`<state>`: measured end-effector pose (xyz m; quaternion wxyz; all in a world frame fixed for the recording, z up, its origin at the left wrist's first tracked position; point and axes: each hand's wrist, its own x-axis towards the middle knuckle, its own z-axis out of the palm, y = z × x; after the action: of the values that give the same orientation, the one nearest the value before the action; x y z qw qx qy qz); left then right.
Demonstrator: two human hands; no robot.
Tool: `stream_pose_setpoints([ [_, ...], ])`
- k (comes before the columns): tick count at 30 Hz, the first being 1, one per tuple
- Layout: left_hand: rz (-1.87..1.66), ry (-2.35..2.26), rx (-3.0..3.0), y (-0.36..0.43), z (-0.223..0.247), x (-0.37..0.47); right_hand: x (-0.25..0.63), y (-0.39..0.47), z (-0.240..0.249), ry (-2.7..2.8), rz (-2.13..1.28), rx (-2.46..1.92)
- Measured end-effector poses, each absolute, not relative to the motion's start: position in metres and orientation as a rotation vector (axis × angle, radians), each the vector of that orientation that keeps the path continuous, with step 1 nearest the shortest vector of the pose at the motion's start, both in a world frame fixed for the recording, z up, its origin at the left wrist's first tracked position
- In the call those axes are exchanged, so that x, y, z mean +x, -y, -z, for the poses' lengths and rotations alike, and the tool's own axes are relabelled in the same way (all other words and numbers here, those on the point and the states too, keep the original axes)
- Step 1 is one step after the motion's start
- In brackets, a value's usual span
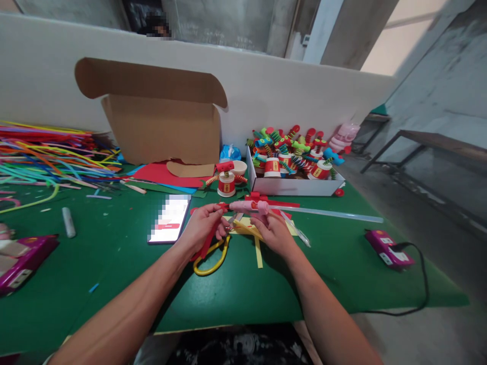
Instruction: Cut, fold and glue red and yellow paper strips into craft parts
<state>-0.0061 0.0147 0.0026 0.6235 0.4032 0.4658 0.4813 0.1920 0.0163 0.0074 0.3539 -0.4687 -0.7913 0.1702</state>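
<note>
My left hand (204, 225) pinches a red paper strip (210, 242), whose long end hangs down below the fingers. My right hand (277, 234) is wrapped round a pink hot glue gun (249, 206). A long translucent glue stick (331, 213) juts from its back to the right. The nozzle points left and meets the red piece at my left fingertips; whether they touch is unclear. Under and between the hands lie scissors with yellow handles (213, 267) and yellow paper strips (259, 253), partly hidden by my right hand.
A white box (291, 186) of finished spring-armed cup figures stands at the back right; one similar cup figure (226, 185) stands left of it. A phone (169, 219), coloured strips (57, 157), an open cardboard box (163, 126) and a purple power strip (388, 248) with a cable surround the hands.
</note>
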Motion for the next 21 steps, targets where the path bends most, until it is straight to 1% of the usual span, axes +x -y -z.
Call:
stream_pose_setpoints([
  [21, -1.092, -1.062, 0.924, -0.0143, -0.0042, -0.0059, 0.1923, -0.0172, -0.0083, 2.067, -0.417, -1.233],
])
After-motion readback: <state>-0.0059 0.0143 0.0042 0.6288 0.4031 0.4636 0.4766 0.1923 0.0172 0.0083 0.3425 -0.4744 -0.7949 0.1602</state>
